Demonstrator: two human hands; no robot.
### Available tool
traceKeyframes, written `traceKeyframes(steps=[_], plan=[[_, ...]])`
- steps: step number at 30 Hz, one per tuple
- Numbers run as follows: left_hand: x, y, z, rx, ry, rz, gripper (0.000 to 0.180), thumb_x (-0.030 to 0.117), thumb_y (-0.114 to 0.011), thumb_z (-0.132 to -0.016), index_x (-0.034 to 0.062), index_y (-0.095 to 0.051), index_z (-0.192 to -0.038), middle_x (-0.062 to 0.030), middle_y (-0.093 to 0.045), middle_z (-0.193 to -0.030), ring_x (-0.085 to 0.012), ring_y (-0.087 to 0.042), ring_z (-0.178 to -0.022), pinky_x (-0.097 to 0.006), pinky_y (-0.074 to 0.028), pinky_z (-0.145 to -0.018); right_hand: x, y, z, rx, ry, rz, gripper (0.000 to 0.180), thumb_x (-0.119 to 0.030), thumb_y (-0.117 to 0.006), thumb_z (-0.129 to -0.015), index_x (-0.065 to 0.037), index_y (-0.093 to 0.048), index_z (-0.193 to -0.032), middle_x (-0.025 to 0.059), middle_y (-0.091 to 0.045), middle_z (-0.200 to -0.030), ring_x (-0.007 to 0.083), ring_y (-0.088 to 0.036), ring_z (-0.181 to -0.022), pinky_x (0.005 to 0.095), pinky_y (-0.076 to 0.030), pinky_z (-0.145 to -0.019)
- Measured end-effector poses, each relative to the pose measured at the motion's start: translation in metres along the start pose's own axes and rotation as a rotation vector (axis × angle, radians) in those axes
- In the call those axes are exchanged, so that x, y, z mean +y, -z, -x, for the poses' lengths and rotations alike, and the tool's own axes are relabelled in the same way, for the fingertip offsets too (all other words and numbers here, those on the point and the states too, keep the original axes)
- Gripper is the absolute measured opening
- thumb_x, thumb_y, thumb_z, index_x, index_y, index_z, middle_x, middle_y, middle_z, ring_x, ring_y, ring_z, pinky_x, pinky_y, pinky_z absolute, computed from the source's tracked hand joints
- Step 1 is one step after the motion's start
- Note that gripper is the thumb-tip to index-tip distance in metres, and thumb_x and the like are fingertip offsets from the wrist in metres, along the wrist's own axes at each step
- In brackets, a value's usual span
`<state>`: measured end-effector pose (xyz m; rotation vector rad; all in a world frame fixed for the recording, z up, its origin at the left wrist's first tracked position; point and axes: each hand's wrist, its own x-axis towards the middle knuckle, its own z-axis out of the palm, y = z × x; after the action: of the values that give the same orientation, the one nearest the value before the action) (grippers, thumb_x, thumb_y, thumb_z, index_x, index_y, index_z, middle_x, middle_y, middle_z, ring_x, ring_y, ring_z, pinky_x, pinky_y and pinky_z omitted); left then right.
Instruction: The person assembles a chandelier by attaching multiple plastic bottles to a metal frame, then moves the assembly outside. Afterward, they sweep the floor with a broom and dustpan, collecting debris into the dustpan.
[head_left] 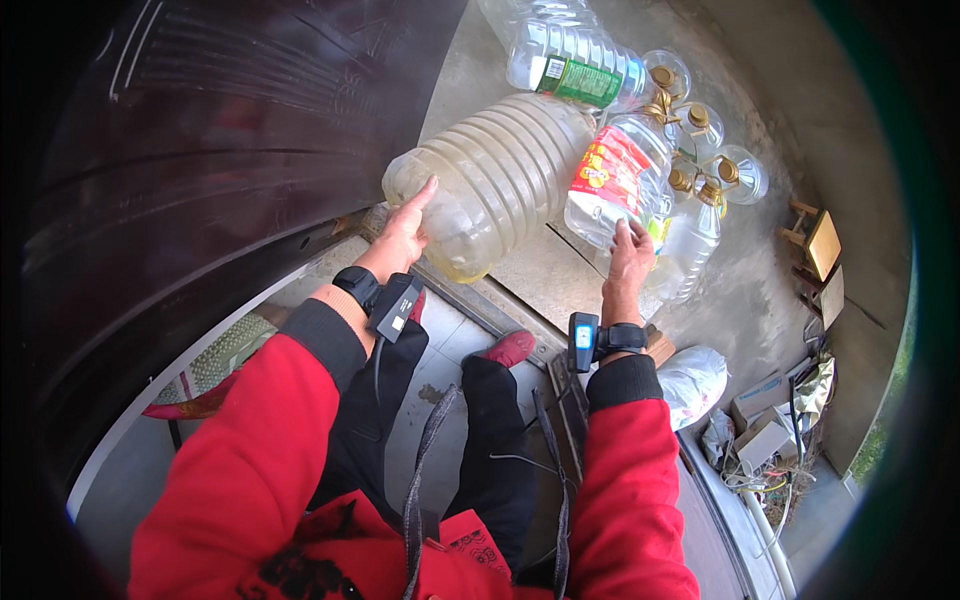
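A large ribbed, cloudy plastic water jug (490,180) lies tilted in front of me, its base toward me. My left hand (403,228) holds it at the base end, thumb along its side; the other fingers are hidden beneath. Beside it is a clear plastic oil bottle (612,180) with a red label, its base toward me. My right hand (630,258) has its fingers closed at the lower edge of that bottle. Both wrists wear black strapped devices.
Several clear bottles (700,235) with gold caps cluster at the far right, and a green-labelled bottle (585,75) lies behind the jug. A dark door (250,120) stands left, above a threshold (490,305). Rightward are a wooden stool (822,245), white bag (695,385) and cardboard scraps (765,445).
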<state>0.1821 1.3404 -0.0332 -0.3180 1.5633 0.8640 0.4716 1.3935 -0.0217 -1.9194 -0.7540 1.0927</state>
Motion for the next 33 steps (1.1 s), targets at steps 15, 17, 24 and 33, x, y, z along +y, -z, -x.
traceKeyframes(steps=[15,17,24,33], plan=[[-0.063,0.033,-0.014,-0.078,-0.159,0.119,0.073,0.019,-0.072,-0.064,0.0086,-0.027,-0.122,-0.0098,-0.041,-0.116,-0.0237,-0.040,-0.107,-0.039,-0.034,-0.088,-0.031,-0.066,-0.115,-0.386,1.025,1.249,0.050,-0.036,-0.057,-0.072,-0.012,-0.046,-0.115,0.0100,-0.046,-0.115,0.0294,-0.042,-0.105,0.0393,-0.034,-0.087],[-0.071,0.045,-0.016,-0.126,-0.146,0.132,0.071,0.018,-0.071,-0.065,0.0091,-0.028,-0.121,-0.0089,-0.041,-0.116,-0.0235,-0.040,-0.108,-0.038,-0.033,-0.089,-0.029,-0.072,-0.118,-0.385,1.034,1.375,0.043,-0.038,-0.051,-0.076,-0.013,-0.049,-0.111,0.0074,-0.047,-0.114,0.0275,-0.041,-0.106,0.0393,-0.033,-0.088],[-0.078,0.079,-0.029,-0.068,-0.078,0.075,0.071,0.013,-0.066,-0.069,0.0107,-0.024,-0.126,-0.0094,-0.035,-0.123,-0.0236,-0.034,-0.114,-0.038,-0.030,-0.092,0.014,-0.049,-0.100,-0.656,0.967,1.757,0.031,-0.038,-0.048,-0.077,-0.011,-0.062,-0.079,0.0046,-0.057,-0.089,0.0228,-0.050,-0.088,0.0356,-0.036,-0.074],[-0.076,0.077,-0.043,0.025,-0.397,-0.282,0.090,-0.005,-0.063,-0.061,0.0091,-0.009,-0.133,-0.0132,-0.029,-0.129,-0.0216,-0.031,-0.117,-0.030,-0.026,-0.096,0.041,-0.015,-0.132,-0.707,0.323,1.165,0.029,-0.023,-0.052,-0.075,-0.003,-0.057,-0.094,0.0144,-0.060,-0.076,0.0208,-0.059,-0.070,0.0325,-0.045,-0.064]])
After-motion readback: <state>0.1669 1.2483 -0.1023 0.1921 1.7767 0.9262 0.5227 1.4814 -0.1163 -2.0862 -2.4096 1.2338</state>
